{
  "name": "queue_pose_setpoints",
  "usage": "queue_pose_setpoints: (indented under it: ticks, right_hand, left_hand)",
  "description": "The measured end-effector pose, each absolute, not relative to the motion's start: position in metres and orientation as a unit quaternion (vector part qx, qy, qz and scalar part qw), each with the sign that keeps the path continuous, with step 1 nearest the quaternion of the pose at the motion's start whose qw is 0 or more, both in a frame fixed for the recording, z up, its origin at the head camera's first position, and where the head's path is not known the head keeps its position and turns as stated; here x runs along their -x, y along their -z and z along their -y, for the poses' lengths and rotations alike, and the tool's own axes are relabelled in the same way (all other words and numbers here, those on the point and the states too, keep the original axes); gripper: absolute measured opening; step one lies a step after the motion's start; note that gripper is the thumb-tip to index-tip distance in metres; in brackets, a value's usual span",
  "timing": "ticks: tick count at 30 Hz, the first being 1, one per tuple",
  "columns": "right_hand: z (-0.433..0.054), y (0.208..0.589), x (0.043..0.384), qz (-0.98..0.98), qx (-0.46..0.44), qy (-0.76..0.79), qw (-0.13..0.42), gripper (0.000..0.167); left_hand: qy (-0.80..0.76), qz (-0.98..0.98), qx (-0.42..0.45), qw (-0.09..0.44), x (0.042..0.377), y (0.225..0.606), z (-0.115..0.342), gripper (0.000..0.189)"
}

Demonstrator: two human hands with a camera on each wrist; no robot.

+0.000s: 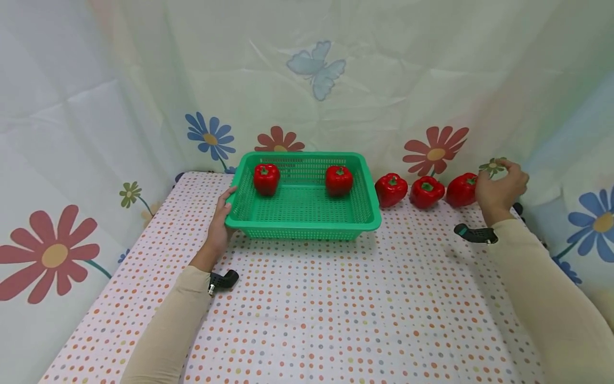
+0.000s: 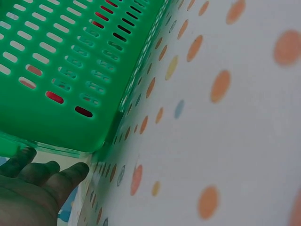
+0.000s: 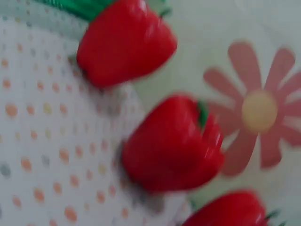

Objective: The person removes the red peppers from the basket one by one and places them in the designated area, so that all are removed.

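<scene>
Pale cloth (image 1: 379, 85) hangs behind and along both sides, creased in places and printed with big daisy-like flowers and a blue butterfly (image 1: 318, 69). It closes in a surface (image 1: 307, 320) covered in white, multicoloured polka dots, whose near edge runs out of sight. Two beige sleeves reach in over it, the right sleeve (image 1: 547, 304) and the left sleeve (image 1: 168, 314), both cut off at the bottom.

A green basket (image 1: 307, 225) with slotted walls sits near the back cloth. At its left end is the left hand (image 1: 219, 224), fingers loosely spread; I can't tell how firmly they touch the wall. The right hand (image 1: 503, 189) is at the far right, fingers curved with a gap between them and the thumb. It overlaps the end of a red pepper (image 1: 461, 190), and whether they touch I can't make out.

Two more peppers are inside the basket, a left pepper (image 1: 266, 180) and a right pepper (image 1: 339, 181), both towards the back; from the left wrist only red patches show through the slots. Outside, a near pepper (image 1: 390, 189) lies just beside the basket, then a middle pepper (image 1: 427, 192); the right wrist sees this row blurred, the lowest cut off.
</scene>
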State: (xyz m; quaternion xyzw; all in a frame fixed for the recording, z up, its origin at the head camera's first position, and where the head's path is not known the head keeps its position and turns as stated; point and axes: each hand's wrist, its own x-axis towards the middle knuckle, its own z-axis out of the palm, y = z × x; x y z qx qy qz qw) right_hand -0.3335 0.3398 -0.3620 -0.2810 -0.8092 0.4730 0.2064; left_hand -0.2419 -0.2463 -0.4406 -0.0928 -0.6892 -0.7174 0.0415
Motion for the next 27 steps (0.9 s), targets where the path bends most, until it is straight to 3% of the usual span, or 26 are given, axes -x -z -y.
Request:
queue_pose_setpoints:
  ticks: [2,6,15,21,27]
  right_hand:
    - [-0.330,0.352,0.333,0.802,0.260,-0.474,0.252,0.045]
    - [-0.296,0.331,0.326,0.796,0.190,-0.506,0.271,0.041]
    - [-0.174,0.283,0.314,0.785,0.003,-0.585,0.203,0.046]
    - [-0.089,0.277,0.329,0.731,-0.100,-0.667,0.103,0.056]
    - [-0.019,0.303,0.354,0.714,-0.145,-0.680,-0.082,0.067]
  left_hand:
    - [0.717,0.690,0.092,0.043,0.242,0.440,0.246,0.051]
    - [0.719,0.688,0.088,0.044,0.241,0.439,0.246,0.051]
    - [0.721,0.685,0.087,0.048,0.241,0.439,0.243,0.051]
    - [0.726,0.678,0.095,0.057,0.243,0.440,0.238,0.051]
    - [0.732,0.671,0.101,0.060,0.246,0.441,0.233,0.051]
